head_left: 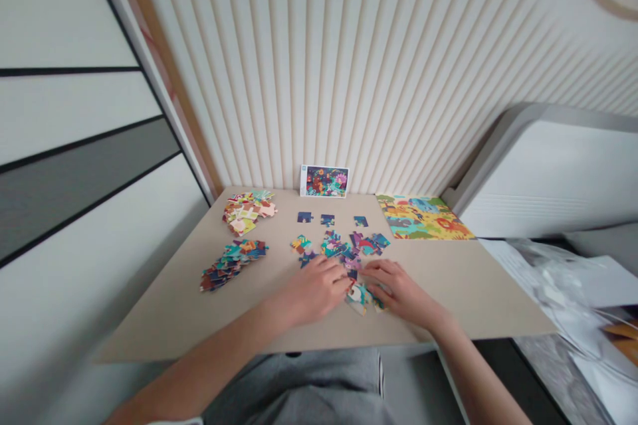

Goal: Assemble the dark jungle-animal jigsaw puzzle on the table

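Observation:
Loose jigsaw puzzle pieces (335, 244) in purple, teal and orange lie in a loose cluster at the middle of the table. My left hand (316, 289) reaches over the cluster's near side, its fingers bent and closed at a puzzle piece by the fingertips, which they partly hide. Just to the right is my right hand (399, 289), with fingers apart, over the edge of the near pieces. Between the hands lie a dark blue piece (353, 273) and white-and-teal pieces (357, 295). Beyond them, a purple and red group (369, 244) sits at the right.
A picture card (325, 182) leans against the ribbed wall. Several dark blue pieces (327, 220) lie in a spaced row before it. Two piles of pieces, one pale (244, 212) and one dark (232, 265), are at left. A yellow animal puzzle (423, 217) lies at the back right.

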A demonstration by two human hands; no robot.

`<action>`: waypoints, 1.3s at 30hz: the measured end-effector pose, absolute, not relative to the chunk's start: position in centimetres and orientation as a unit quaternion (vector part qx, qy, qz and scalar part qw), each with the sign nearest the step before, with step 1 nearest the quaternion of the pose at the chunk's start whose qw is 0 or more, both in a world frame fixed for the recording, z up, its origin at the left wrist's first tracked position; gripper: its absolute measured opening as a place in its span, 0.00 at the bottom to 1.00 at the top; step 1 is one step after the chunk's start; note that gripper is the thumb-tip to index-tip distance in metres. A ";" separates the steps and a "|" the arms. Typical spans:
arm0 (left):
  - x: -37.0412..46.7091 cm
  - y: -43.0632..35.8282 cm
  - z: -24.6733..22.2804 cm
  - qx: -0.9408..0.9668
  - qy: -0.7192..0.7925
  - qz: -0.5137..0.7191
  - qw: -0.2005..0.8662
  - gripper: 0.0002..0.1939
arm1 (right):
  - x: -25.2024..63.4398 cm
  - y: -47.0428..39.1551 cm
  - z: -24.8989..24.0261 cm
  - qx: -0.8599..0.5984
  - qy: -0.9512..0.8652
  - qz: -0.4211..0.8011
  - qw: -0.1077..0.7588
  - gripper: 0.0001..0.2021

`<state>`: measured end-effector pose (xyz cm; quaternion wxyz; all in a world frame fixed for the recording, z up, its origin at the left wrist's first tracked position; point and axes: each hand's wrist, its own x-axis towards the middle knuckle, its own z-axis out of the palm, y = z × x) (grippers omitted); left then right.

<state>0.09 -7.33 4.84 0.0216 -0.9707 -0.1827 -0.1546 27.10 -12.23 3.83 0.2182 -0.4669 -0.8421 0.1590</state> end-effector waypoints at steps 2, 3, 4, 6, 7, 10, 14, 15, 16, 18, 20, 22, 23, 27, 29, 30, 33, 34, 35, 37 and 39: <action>0.4 -9.8 4.1 -0.973 -0.177 -0.149 -0.005 0.10 | 28.9 -13.8 2.9 -0.477 -0.837 0.169 0.209 0.22; 0.5 -10.9 3.6 -0.972 -0.183 -0.150 -0.012 0.11 | 29.6 -14.5 2.5 -0.473 -0.840 0.175 0.200 0.24; 0.7 -11.8 3.2 -0.969 -0.192 -0.155 -0.013 0.12 | 30.2 -15.1 2.0 -0.471 -0.841 0.178 0.195 0.24; 1.0 -13.2 2.5 -0.965 -0.211 -0.157 -0.016 0.13 | 30.7 -16.1 1.2 -0.475 -0.840 0.170 0.201 0.22; 1.2 -13.7 2.3 -0.963 -0.221 -0.156 -0.020 0.14 | 30.9 -16.5 0.7 -0.484 -0.834 0.161 0.209 0.21; 1.9 -14.6 2.1 -0.956 -0.249 -0.147 -0.048 0.16 | 31.1 -17.4 -0.4 -0.523 -0.807 0.135 0.240 0.18; 3.2 -15.4 1.8 -0.944 -0.285 -0.150 -0.073 0.18 | 31.8 -18.1 -1.0 -0.550 -0.785 0.119 0.260 0.19; 3.5 -15.6 1.6 -0.942 -0.291 -0.152 -0.073 0.20 | 31.9 -18.2 -1.0 -0.547 -0.786 0.121 0.259 0.19; 3.8 -15.7 1.4 -0.940 -0.296 -0.154 -0.071 0.21 | 31.9 -18.3 -0.9 -0.543 -0.790 0.123 0.257 0.20; 4.4 -15.9 0.9 -0.938 -0.304 -0.156 -0.065 0.24 | 31.8 -18.4 -0.6 -0.531 -0.802 0.123 0.245 0.20; 4.9 -16.0 0.4 -0.935 -0.312 -0.156 -0.055 0.26 | 31.6 -18.5 -0.3 -0.525 -0.813 0.111 0.226 0.19; 5.2 -16.1 0.0 -0.934 -0.317 -0.155 -0.046 0.27 | 31.5 -18.5 0.0 -0.521 -0.823 0.096 0.205 0.18; 5.3 -16.1 -0.1 -0.934 -0.319 -0.155 -0.043 0.28 | 31.5 -18.4 0.2 -0.519 -0.827 0.091 0.195 0.18; 5.5 -16.2 -0.8 -0.932 -0.319 -0.169 -0.032 0.32 | 31.5 -18.2 0.8 -0.506 -0.843 0.075 0.167 0.19; 5.6 -16.1 -1.2 -0.929 -0.319 -0.184 -0.029 0.33 | 31.3 -18.1 1.3 -0.501 -0.850 0.061 0.152 0.19; 5.6 -16.1 -1.4 -0.929 -0.318 -0.189 -0.029 0.33 | 31.2 -18.0 1.6 -0.499 -0.853 0.052 0.144 0.19; 5.6 -16.0 -2.1 -0.929 -0.313 -0.196 -0.025 0.34 | 30.6 -17.8 2.4 -0.489 -0.863 0.035 0.125 0.20; 5.7 -16.0 -2.2 -0.930 -0.309 -0.195 -0.022 0.35 | 30.4 -17.8 2.7 -0.485 -0.865 0.035 0.124 0.20; 5.7 -15.9 -2.4 -0.932 -0.306 -0.194 -0.019 0.35 | 30.2 -17.7 2.8 -0.482 -0.866 0.040 0.126 0.20; 5.8 -16.0 -2.5 -0.934 -0.302 -0.193 -0.012 0.35 | 30.0 -17.7 2.7 -0.485 -0.861 0.056 0.141 0.19; 5.8 -16.0 -2.5 -0.935 -0.298 -0.192 -0.005 0.36 | 30.0 -17.7 2.2 -0.499 -0.846 0.074 0.172 0.17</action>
